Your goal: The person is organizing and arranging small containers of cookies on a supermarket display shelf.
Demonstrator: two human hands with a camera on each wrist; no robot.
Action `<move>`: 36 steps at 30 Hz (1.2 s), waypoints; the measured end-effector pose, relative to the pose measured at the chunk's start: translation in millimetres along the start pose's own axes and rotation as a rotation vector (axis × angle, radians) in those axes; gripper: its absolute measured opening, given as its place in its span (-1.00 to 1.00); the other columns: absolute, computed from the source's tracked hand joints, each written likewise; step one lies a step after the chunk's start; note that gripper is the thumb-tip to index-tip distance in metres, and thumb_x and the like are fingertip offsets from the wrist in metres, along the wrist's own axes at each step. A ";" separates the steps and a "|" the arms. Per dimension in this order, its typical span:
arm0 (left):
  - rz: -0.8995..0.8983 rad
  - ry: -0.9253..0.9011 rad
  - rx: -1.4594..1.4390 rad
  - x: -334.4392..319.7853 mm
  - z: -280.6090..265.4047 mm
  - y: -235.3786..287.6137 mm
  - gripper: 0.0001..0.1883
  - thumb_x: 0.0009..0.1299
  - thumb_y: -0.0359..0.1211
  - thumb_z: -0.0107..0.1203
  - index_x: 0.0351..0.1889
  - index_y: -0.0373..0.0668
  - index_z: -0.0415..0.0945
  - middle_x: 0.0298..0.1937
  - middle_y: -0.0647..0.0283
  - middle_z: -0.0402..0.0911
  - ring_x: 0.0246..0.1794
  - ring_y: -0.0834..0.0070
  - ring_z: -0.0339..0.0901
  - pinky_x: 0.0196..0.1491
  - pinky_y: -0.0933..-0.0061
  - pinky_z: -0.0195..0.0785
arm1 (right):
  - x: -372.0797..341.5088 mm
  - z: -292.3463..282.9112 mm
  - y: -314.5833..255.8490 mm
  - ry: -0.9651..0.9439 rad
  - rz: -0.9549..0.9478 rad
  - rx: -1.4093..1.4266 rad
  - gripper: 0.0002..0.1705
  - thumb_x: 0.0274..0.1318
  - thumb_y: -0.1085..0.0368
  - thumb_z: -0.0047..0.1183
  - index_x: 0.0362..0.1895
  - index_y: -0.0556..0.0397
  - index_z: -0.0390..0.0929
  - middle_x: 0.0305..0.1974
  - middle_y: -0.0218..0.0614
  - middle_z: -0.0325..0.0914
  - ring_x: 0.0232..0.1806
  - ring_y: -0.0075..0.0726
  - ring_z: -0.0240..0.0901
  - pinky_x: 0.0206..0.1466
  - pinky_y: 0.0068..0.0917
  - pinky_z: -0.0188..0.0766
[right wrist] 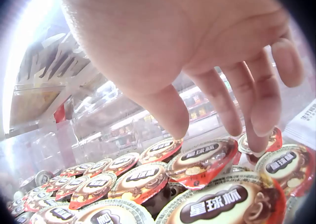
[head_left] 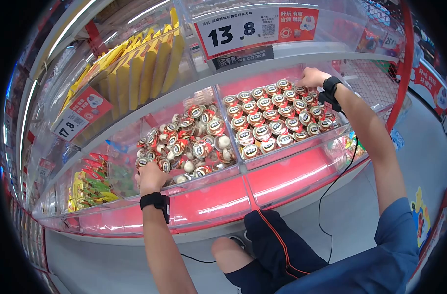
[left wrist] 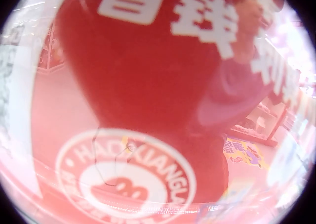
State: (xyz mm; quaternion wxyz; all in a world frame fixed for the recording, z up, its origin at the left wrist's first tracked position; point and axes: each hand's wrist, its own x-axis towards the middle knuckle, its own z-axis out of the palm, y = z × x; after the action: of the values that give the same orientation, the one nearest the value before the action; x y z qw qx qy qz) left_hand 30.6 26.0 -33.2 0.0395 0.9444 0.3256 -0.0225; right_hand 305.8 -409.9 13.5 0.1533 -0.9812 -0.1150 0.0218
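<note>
Foil-lidded chocolate cups fill two clear compartments. In the right one, cups [head_left: 277, 128] stand in rows with lids up; in the left one, cups [head_left: 202, 149] lie jumbled, some upside down. My right hand [head_left: 314, 78] reaches over the back right corner of the rows. In the right wrist view its thumb and fingers [right wrist: 217, 100] point down, spread apart, with the tips right at the lids of a cup [right wrist: 202, 161] and its neighbours. My left hand [head_left: 152, 177] is at the front left corner of the jumbled cups; its fingertips are largely hidden, and I cannot tell whether they hold a cup.
A clear divider [head_left: 228, 125] separates the compartments. Yellow packets [head_left: 140, 73] stand upright behind, and red and green packets [head_left: 93, 179] lie at the left. A price sign [head_left: 255, 32] hangs above the rows. A black cable [head_left: 324, 196] trails from the right wrist.
</note>
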 end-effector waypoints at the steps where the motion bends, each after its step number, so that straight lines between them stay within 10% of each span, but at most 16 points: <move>1: 0.012 -0.006 0.007 -0.6 1.2 2.3 -0.53 -0.10 -0.21 0.30 -0.20 -0.19 0.57 -0.13 0.06 0.58 0.01 0.09 0.44 0.14 0.17 0.18 | -3.2 -1.8 -1.0 0.024 0.005 -0.009 -0.46 -0.08 -0.02 0.11 -0.34 0.31 0.59 -0.44 -0.01 0.59 -0.42 -0.12 0.56 -0.27 -0.31 0.48; 6: 0.064 0.081 -0.040 1.5 4.6 -2.0 -0.51 -0.11 -0.31 0.32 -0.15 -0.17 0.52 -0.11 0.00 0.58 0.09 0.09 0.41 0.15 0.07 0.12 | -41.3 -21.0 -14.9 0.131 -0.125 -0.111 -0.48 -0.07 0.00 0.13 -0.23 0.25 0.55 -0.23 0.05 0.56 -0.12 -0.04 0.51 -0.07 -0.31 0.40; 12: -0.015 0.404 -0.260 -16.4 -1.2 1.6 -0.53 -0.03 -0.16 0.30 -0.19 -0.17 0.46 -0.25 0.05 0.61 -0.10 0.15 0.55 0.02 0.06 0.31 | -127.8 1.6 -73.5 0.470 -0.668 0.128 -0.87 0.07 0.31 0.02 -0.33 0.11 0.47 -0.52 -0.46 0.38 -0.51 -0.68 0.14 -0.45 -0.64 0.08; 20: 0.340 0.686 -0.627 -11.4 5.1 -7.4 -0.53 0.05 -0.44 0.20 -0.12 -0.33 0.22 -0.07 -0.09 0.35 -0.11 -0.08 0.44 -0.09 0.09 0.38 | -197.2 54.3 -252.7 -0.114 -1.008 0.358 -0.74 0.08 0.39 -0.09 -0.12 0.21 0.42 -0.33 -0.12 0.48 -0.34 -0.21 0.42 -0.28 -0.38 0.34; 24: 0.397 0.799 -0.787 -10.1 10.7 -5.7 -0.53 -0.02 -0.41 0.21 -0.13 -0.31 0.32 -0.16 -0.06 0.39 -0.11 -0.04 0.40 -0.05 0.12 0.31 | -123.2 103.4 -311.2 0.091 -1.272 0.107 -0.64 0.07 0.34 -0.10 -0.04 0.25 0.36 -0.26 0.07 0.49 -0.20 0.17 0.43 -0.17 -0.11 0.35; 34: 0.484 0.799 -0.932 -6.5 7.7 -9.6 -0.54 -0.01 -0.34 0.29 -0.15 -0.30 0.42 -0.14 -0.03 0.42 -0.12 0.05 0.42 -0.07 0.15 0.31 | -102.3 105.1 -378.0 -0.331 -0.791 0.249 -0.60 -0.11 0.18 0.10 -0.22 0.24 0.55 -0.32 0.07 0.56 -0.23 -0.02 0.55 -0.19 -0.26 0.47; 36: 0.389 0.703 -0.760 -5.2 9.6 -10.8 -0.50 -0.02 -0.27 0.30 -0.13 -0.27 0.44 -0.08 -0.02 0.42 -0.04 0.07 0.39 -0.01 0.11 0.27 | -87.6 112.7 -368.9 0.010 -0.874 0.205 -0.60 -0.08 0.19 0.09 -0.19 0.25 0.53 -0.34 0.06 0.56 -0.20 -0.05 0.54 -0.16 -0.29 0.45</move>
State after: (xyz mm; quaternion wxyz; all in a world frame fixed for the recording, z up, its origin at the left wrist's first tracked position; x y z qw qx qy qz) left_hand 19.7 30.4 -43.0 0.2700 0.8571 0.1241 0.4209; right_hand 131.0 -55.1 19.7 0.2450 -0.8203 -0.5153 -0.0386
